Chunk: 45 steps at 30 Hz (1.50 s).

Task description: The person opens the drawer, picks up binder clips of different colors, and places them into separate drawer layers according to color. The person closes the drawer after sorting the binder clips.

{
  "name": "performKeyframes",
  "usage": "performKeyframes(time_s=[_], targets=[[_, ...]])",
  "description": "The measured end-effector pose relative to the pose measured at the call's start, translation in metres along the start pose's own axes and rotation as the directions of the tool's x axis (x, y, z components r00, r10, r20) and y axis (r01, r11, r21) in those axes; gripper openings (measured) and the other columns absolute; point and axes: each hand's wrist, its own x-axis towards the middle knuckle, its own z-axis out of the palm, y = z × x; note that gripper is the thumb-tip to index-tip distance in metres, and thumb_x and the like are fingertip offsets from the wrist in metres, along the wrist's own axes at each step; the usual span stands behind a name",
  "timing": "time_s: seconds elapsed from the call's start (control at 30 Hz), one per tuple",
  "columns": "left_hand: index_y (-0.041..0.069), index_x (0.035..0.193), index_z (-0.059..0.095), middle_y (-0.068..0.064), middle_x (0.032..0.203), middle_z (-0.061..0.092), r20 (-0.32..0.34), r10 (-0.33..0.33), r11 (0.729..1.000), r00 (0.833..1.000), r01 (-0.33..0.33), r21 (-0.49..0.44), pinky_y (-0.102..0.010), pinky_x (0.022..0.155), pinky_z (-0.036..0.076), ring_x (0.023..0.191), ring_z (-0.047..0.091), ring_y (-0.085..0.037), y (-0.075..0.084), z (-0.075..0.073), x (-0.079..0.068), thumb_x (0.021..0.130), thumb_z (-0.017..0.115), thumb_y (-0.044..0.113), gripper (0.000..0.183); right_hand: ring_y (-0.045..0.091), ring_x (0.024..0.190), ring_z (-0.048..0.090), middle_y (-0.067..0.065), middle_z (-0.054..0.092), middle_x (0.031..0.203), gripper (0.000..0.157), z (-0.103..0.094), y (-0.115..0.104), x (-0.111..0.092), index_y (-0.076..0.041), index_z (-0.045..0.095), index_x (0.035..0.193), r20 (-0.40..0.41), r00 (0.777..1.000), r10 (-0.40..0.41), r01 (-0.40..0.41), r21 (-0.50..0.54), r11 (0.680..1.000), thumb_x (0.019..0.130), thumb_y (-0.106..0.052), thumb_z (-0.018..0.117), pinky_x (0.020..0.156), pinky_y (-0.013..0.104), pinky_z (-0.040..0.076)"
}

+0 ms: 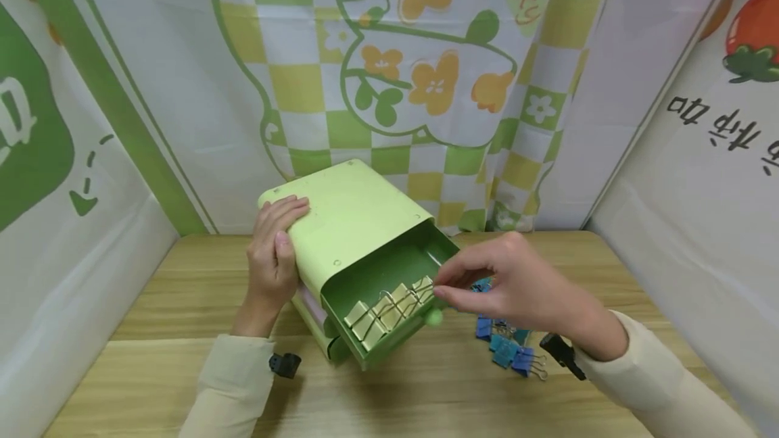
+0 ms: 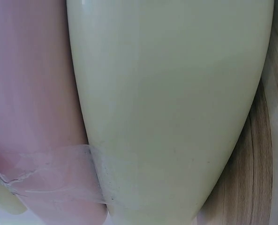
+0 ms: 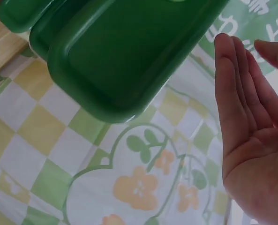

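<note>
A light green metal drawer box stands tilted towards me on the table, its dark green drawer pulled out. Several gold binder clips sit in a row along the drawer's front. My left hand rests on the box's left side, fingers over the top edge; the left wrist view shows only the box's pale green side and a pink part. My right hand has thumb and fingertips right at the rightmost clip. In the right wrist view a gap shows between the thumb and fingers, beside the green drawer front.
Several blue and teal binder clips lie on the wooden table, right of the box beneath my right hand. A round light green knob projects from the drawer front. A printed curtain hangs close behind the box.
</note>
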Motion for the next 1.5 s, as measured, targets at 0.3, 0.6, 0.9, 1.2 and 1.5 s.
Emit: performKeyframes(time_s=[0.3,0.6,0.9,1.2,1.5], targets=[[-0.006,0.12,0.073,-0.025,0.126,0.074,0.011,-0.011,1.0,1.0,0.011,-0.003,-0.06,0.128,0.03,0.129,0.063,-0.042,0.0,0.0,0.0,0.094,0.037,0.008,0.047,-0.012,0.067,0.063,-0.019,0.075,0.076,0.006,0.031,-0.005,-0.029,-0.023,0.078,0.085,-0.067,0.996,-0.058,0.033,-0.333,0.942,0.088,-0.022,0.084,0.06,0.009,0.051],[-0.007,0.119,0.073,-0.025,0.125,0.074,0.006,-0.024,1.0,1.0,0.025,-0.002,-0.06,0.128,0.029,0.13,0.063,-0.039,0.001,0.0,0.001,0.094,0.037,0.009,0.047,-0.003,0.057,0.059,-0.013,0.068,0.069,0.023,0.068,0.007,-0.036,-0.021,0.068,0.073,-0.216,0.976,-0.015,-0.108,-0.547,0.83,0.079,-0.028,0.089,0.048,0.015,0.045],[-0.007,0.119,0.073,-0.025,0.125,0.074,0.009,-0.03,1.0,1.0,0.03,0.0,-0.06,0.128,0.03,0.131,0.064,-0.039,0.001,0.0,0.001,0.094,0.037,0.01,0.047,0.001,0.058,0.063,-0.008,0.071,0.072,0.019,0.07,0.01,-0.031,-0.017,0.068,0.076,-0.279,0.958,-0.063,-0.082,-0.479,0.874,0.079,-0.019,0.086,0.051,0.013,0.047],[-0.007,0.119,0.073,-0.025,0.126,0.074,0.007,-0.033,0.999,0.999,0.033,0.005,-0.06,0.129,0.03,0.131,0.064,-0.038,0.001,-0.001,0.002,0.095,0.037,0.011,0.047,0.0,0.057,0.061,-0.01,0.07,0.069,0.019,0.07,0.015,-0.012,-0.017,0.067,0.075,-0.307,0.951,-0.027,-0.121,-0.452,0.884,0.083,-0.019,0.084,0.052,0.016,0.048],[-0.007,0.119,0.073,-0.026,0.125,0.074,0.006,-0.027,1.0,1.0,0.027,0.0,-0.059,0.128,0.031,0.13,0.064,-0.04,0.002,-0.001,0.001,0.094,0.037,0.01,0.047,0.001,0.06,0.065,-0.005,0.075,0.073,0.012,0.073,0.023,0.0,-0.013,0.075,0.083,-0.284,0.959,0.01,-0.142,-0.45,0.881,0.086,-0.022,0.083,0.054,0.019,0.053]])
